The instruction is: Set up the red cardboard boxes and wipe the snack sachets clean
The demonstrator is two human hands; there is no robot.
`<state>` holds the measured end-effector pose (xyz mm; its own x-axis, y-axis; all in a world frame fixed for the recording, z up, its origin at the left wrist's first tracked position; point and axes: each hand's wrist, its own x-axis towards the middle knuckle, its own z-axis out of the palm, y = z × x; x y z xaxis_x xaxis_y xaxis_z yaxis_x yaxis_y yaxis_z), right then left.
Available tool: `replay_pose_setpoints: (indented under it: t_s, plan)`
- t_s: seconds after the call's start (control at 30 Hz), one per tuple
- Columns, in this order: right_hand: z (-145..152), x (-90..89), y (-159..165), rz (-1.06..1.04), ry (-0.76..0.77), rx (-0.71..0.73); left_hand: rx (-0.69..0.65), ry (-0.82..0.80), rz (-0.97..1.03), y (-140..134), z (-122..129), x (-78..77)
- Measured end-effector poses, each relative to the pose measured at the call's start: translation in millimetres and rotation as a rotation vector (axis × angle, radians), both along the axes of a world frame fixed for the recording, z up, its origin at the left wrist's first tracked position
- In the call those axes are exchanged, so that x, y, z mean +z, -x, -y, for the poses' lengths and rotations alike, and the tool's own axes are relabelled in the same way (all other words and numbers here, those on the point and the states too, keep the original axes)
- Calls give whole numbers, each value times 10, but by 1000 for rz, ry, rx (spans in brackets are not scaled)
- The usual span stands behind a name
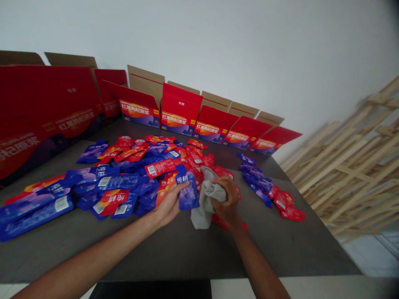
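Note:
My left hand (171, 202) grips a blue spouted pouch (187, 192), its printed front turned up toward me. Just right of it, my right hand (227, 197) is closed around a crumpled grey cloth (205, 199), part of which hangs down toward the table. The cloth is close beside the pouch; whether they touch I cannot tell. Behind and left of my hands lies a loose heap of red pouches (160, 167) and blue pouches (120, 181). Some red pouches lie partly hidden beneath the cloth and my right hand.
Open red cartons (182, 111) stand in a row along the wall, with larger red cartons (46, 116) at the left. A smaller line of blue pouches (257, 180) and red pouches (286, 203) lies at the right of the dark table (149, 257). Wooden slats (352, 170) lean beyond its right edge.

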<state>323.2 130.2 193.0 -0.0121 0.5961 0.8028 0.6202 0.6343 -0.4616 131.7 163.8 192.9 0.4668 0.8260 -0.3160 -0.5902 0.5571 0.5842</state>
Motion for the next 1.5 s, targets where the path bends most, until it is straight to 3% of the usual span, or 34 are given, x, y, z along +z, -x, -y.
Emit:
replay_pose_setpoints:
  t_s: [0.2, 0.37, 0.47, 0.6, 0.73, 1.1, 1.37, 1.5]
  plan:
    - [-1, -31, 54, 524, 293, 137, 37, -69, 63, 6, -5, -16]
    - [-22, -88, 135, 739, 407, 210, -9, -39, 95, 19, -10, -72]
    - [-13, -105, 160, 695, 373, 145, 21, -72, 33, 8, 20, -107]
    - [26, -76, 179, 490, 312, -63, 39, -125, -95, -35, 101, -147]
    - [61, -45, 213, 379, 302, -174, 43, -142, -88, -58, 138, -152]
    - [93, -10, 321, 792, 400, 140, 133, -38, -75, 27, 32, -72]
    - [118, 14, 288, 483, 358, -184, 94, -105, -139, -26, 90, -153]
    - [112, 25, 285, 482, 347, -156, 77, -90, -93, -5, 82, -114]
